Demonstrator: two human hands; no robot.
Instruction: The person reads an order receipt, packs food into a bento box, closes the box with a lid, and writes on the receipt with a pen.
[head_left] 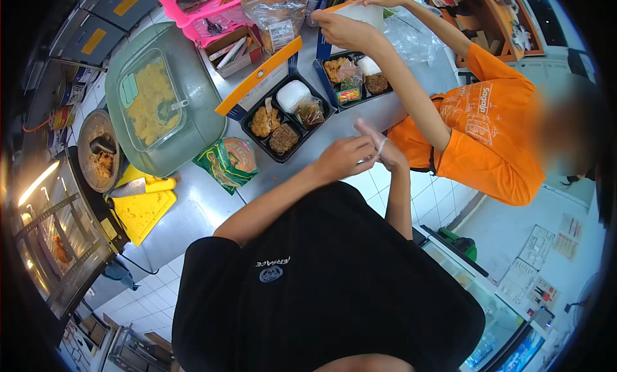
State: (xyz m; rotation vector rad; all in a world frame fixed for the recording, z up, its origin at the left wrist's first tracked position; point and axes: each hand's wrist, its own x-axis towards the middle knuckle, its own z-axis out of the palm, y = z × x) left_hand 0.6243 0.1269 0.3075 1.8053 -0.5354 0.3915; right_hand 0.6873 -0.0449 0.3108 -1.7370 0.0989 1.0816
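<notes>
Head view: holding curled left hand (350,159) against right hand (389,153), fingers extended, right of centre; cannot tell of anything pinched. Upper centre, see meal box (302,133), presumably left open for access to compartments.

Cool, bright light covers the scene, while a warm strip light (38,182) glows in a glass-fronted case (69,206) at left. A pale sheen lies on the steel counter (196,211); fisheye distortion curves the edges into black corners, and heavy blur masks a co-worker's head (567,128) at right.
</notes>
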